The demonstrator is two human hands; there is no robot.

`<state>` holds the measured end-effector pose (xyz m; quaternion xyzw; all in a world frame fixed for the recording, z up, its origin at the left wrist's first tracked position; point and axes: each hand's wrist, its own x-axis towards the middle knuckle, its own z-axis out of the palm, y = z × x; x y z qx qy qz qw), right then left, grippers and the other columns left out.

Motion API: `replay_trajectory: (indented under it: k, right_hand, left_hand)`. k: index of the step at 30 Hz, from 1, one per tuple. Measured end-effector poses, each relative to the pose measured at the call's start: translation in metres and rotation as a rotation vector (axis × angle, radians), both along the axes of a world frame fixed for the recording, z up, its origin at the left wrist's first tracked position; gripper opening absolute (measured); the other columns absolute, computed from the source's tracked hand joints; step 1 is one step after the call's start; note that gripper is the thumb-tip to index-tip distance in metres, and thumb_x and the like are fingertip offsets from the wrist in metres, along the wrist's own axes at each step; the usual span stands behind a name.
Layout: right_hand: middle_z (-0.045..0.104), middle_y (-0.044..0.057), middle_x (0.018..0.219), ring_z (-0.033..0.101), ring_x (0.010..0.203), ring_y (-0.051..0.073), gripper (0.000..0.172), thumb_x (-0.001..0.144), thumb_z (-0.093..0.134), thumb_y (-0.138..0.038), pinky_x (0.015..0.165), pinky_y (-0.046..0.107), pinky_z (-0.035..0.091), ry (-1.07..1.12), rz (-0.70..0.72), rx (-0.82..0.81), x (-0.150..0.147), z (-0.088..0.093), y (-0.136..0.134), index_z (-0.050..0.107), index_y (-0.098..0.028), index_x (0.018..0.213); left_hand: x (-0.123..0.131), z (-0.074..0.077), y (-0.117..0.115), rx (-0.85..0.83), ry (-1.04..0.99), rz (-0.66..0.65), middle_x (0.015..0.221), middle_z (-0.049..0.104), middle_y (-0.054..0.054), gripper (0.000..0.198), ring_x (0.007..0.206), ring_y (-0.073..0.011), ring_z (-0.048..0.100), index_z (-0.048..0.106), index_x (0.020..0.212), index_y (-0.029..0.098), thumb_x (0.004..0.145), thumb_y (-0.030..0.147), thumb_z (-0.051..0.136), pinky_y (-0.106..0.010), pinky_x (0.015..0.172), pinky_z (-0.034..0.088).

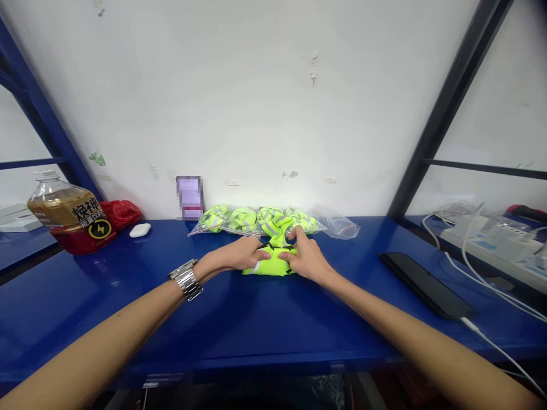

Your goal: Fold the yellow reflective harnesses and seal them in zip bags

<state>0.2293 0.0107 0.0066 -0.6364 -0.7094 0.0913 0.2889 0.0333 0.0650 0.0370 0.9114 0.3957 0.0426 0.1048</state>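
A neon-yellow reflective vest [270,267] with grey strips and dark edging lies bunched on the blue table [273,324]. My left hand [244,252], below a metal wristwatch [187,279], grips its left side, thumb pressed on top. On the right side my right hand [309,257] pinches the fabric between thumb and curled fingers. The two thumbs point at each other over the folded part. Part of the fabric stretches away from me towards clear plastic bags [243,219] holding similar yellow bundles. The fingertips under the cloth are hidden.
Along the wall stand a large drink bottle [72,216], a red plastic bag [123,213] and a propped phone with a blurred screen [190,198]. A white earphone case [140,230] lies left. At right are a charging black phone [427,285], cables and power strips [504,242].
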Motion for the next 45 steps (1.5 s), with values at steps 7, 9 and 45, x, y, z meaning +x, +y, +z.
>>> replay_trajectory:
  k: [7,9,45]
  right_hand:
    - [0.042,-0.005,0.062,0.037,0.056,0.011,0.026,0.076,0.065,-0.035,0.052,0.022,0.026,-0.012,0.107,-0.184,0.006,0.010,0.023,0.043,-0.021,0.075]
    - [0.038,-0.007,0.058,0.034,0.053,0.010,0.029,0.074,0.067,-0.032,0.051,0.022,0.025,-0.028,0.136,-0.212,0.006,0.014,0.028,0.041,-0.021,0.069]
    - [0.056,0.009,0.090,0.053,0.087,0.022,0.015,0.096,0.040,-0.019,0.078,0.035,0.045,-0.407,0.457,0.326,0.016,-0.006,0.007,0.055,-0.016,0.094]
  left_hand:
    - [0.010,0.000,0.007,0.121,0.092,0.135,0.063,0.056,-0.003,0.039,0.054,-0.0173,0.055,0.056,0.075,0.016,0.081,0.055,0.059,-0.027,0.052,0.038]
    - [0.014,0.000,0.000,0.236,0.096,0.158,0.086,0.061,-0.011,0.040,0.067,-0.0220,0.060,0.058,0.093,0.012,0.081,0.050,0.064,-0.030,0.061,0.043]
    - [-0.004,-0.032,-0.003,0.353,-0.106,-0.177,0.114,0.061,-0.014,0.057,0.105,-0.0307,0.058,0.054,0.121,0.015,0.086,0.060,0.053,-0.040,0.086,0.047]
